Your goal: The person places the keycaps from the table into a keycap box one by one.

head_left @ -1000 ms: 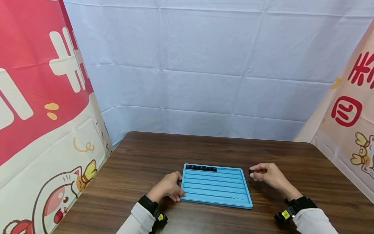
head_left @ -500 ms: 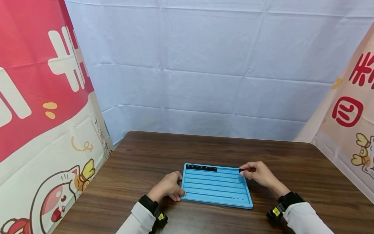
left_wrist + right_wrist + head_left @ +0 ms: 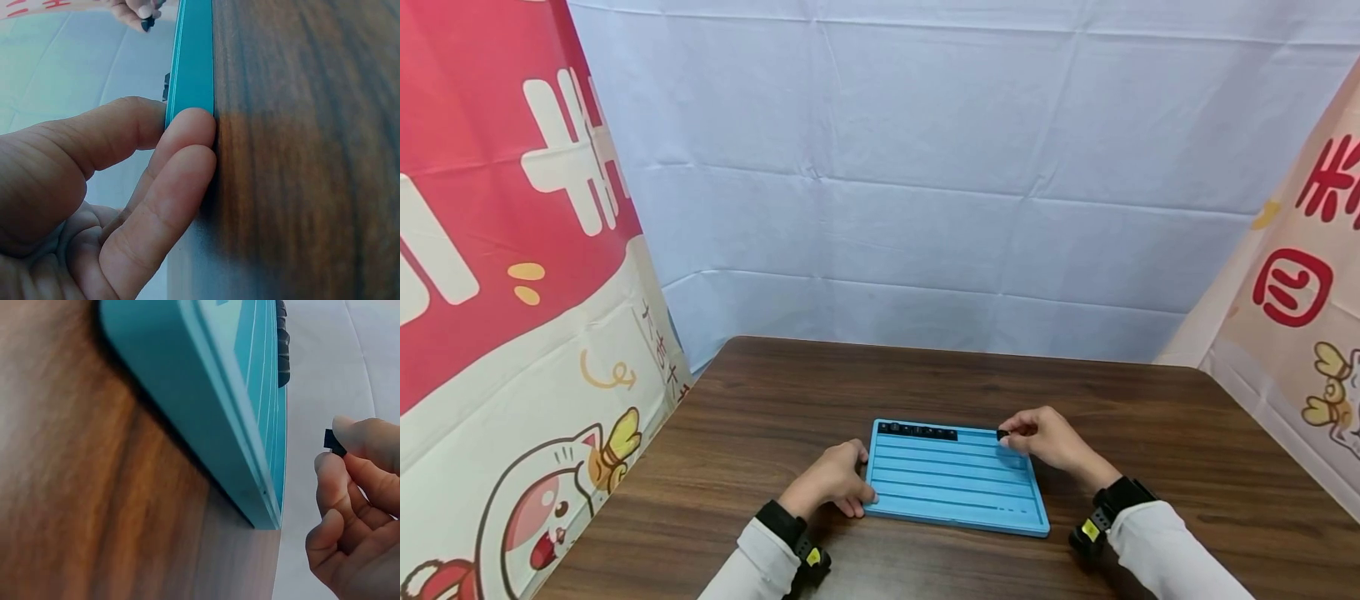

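Note:
On the table lies a light-blue grooved board (image 3: 951, 483) with a raised rim. A row of small black tiles (image 3: 917, 431) sits in its top groove, at the left end. My left hand (image 3: 833, 479) holds the board's left edge near the front corner; in the left wrist view, thumb and fingertips touch the rim and side. Between thumb and fingertip, my right hand (image 3: 1048, 437) pinches a small black tile (image 3: 334, 441) over the top groove, near its right end. The right wrist view shows this tile apart from the board; its marking cannot be read.
The dark wood-grain table (image 3: 790, 392) surrounds the board. A pale cloth (image 3: 880, 167) hangs behind it. Printed cloths hang at the left (image 3: 580, 350) and the right (image 3: 1300, 350). Each wrist wears a black strap with a camera.
My right hand has moved left with the black tile, from beyond the board's right edge to over its top groove. The left hand and the board have stayed in place.

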Tool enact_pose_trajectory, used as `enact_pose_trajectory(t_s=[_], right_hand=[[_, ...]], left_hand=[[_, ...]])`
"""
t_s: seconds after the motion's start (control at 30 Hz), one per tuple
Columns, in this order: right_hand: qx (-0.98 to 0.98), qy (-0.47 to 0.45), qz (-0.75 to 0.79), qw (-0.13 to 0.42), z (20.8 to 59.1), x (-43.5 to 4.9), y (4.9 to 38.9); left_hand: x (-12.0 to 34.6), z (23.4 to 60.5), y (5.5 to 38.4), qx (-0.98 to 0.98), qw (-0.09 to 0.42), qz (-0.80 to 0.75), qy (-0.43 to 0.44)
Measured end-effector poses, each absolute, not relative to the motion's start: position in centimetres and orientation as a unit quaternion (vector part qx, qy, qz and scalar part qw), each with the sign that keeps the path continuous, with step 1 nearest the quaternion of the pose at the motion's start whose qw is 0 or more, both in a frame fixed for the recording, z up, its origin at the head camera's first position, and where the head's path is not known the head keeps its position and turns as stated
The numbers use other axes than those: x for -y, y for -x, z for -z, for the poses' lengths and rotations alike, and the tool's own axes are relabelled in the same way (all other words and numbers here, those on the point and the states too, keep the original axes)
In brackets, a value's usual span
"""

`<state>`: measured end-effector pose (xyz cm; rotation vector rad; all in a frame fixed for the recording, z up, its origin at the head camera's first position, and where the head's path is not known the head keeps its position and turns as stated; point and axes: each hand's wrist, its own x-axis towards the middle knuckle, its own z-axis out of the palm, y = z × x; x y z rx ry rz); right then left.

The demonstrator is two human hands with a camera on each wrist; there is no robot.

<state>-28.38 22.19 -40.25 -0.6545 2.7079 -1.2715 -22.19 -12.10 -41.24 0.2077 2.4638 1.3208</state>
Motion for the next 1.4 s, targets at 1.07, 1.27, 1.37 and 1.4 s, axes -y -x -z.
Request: enact_pose_trajectory(t_s=[1.07,1.27,1.37,1.4], right_hand=[[-0.879,0.248,0.398,0.084,40.1,-19.2,29.8],[-0.881,0.249,0.395,0.080,40.0,-19.0,29.7],[-0.880,0.250,0.396,0.079,39.9,-18.9,29.7],[-0.879,0.252,0.396,0.079,39.9,-18.9,29.7]], left_hand=[[12.0,40.4,21.7,-0.869,0.169,-0.460,-0.071],[12.0,40.4,21.6,-0.869,0.168,-0.459,-0.074],[12.0,40.4,21.6,-0.869,0.166,-0.460,-0.075],[12.0,40.4,21.6,-0.869,0.167,-0.461,-0.076]])
